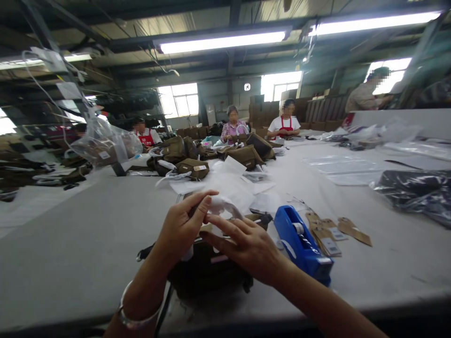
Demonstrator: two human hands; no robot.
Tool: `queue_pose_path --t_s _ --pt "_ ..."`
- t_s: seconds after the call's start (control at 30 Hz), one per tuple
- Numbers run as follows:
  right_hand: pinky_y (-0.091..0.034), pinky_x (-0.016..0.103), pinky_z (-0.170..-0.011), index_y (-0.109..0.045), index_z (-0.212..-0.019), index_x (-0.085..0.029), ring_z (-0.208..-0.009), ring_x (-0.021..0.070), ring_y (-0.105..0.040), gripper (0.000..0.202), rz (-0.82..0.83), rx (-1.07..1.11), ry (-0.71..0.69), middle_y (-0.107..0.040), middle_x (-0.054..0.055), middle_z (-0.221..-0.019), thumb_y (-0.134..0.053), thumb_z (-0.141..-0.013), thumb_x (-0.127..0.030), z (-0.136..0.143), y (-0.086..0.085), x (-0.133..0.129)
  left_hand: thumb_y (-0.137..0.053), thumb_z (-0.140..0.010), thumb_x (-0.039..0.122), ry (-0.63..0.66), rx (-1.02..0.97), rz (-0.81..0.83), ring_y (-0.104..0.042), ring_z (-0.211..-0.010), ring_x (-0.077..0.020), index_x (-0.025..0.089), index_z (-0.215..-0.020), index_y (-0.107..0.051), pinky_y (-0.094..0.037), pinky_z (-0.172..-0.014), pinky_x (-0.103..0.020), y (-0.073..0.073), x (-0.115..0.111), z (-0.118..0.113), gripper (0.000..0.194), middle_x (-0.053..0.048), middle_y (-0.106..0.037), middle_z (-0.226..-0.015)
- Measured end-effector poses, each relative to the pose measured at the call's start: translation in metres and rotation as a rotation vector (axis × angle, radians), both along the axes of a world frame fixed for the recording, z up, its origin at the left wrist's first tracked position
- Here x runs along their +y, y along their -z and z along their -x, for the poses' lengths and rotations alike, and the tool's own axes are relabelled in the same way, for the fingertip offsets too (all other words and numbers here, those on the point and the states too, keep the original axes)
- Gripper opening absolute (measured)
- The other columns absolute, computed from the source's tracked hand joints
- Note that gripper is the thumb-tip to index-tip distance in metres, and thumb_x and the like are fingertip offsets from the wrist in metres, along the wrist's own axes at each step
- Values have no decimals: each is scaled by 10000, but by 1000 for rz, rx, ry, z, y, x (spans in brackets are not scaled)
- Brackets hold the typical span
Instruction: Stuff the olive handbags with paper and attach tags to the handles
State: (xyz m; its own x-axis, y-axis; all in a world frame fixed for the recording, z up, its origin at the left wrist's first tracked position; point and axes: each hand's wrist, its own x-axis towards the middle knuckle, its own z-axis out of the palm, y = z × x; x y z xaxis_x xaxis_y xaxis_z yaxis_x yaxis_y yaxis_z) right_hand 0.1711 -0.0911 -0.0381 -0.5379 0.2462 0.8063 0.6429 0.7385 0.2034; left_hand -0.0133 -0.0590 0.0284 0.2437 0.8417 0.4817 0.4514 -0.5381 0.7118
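Bag (pixel 207 277): smooth its white wrapping (pixel 225 205) evenly, your left hand (pixel 183 226) pinching it, your right hand (pixel 255 249) loosely spread alongside.

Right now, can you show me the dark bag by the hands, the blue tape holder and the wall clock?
Dark bag (pixel 208 274): head view, on the side facing the camera.
Blue tape holder (pixel 301 256): head view, on its blue body.
Wall clock (pixel 247 87): head view, on its dial.
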Motion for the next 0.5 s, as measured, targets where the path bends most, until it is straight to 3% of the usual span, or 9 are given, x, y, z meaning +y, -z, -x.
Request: queue_pose_path --t_s 0.13,0.23,0.37,0.5 --pt "-595 321 -766 -729 -1089 -148 -998 206 -718 183 -64 137 -169 -765 100 -1176 -565 -1009 -134 -2 3 10 -637 -917 509 44 136 -54 -719 -1090 -259 229 -1200 -741 -550 -949 -321 -5 0 -1 412 -59 -772 -1180" --pt "-606 314 -819 -727 -1100 -130 -993 206 -727 188 22 228 -298 -787 104 -1051 -564 -1006 -130 -1 4 9 -736 -859 482 75 213 -82 -736 -1036 -233 260 -1206 -732 -554 -883 -272 -5 1 -3 412 -22 -784 -1146" --pt "-618 292 -808 -725 -1101 -136 -911 186 -745 190 130 338 -318 -789 96 -994 -565 -999 -121 8 17 3 -795 -827 443 -39 208 -258 -736 -790 -180 235 -1046 -764 -552 -759 -243 8 4 -7 304 -1 -789 -932" --pt "-625 288 -812 -718 -1110 -102 -920 196 -755 186 200 303 -370 -788 114 -1025 -574 -992 -105 12 42 -9 -748 -892 368 -174 234 -511 -729 -872 -193 205 -1030 -753 -555 -808 -267 23 13 -10 213 -35 -767 -997"
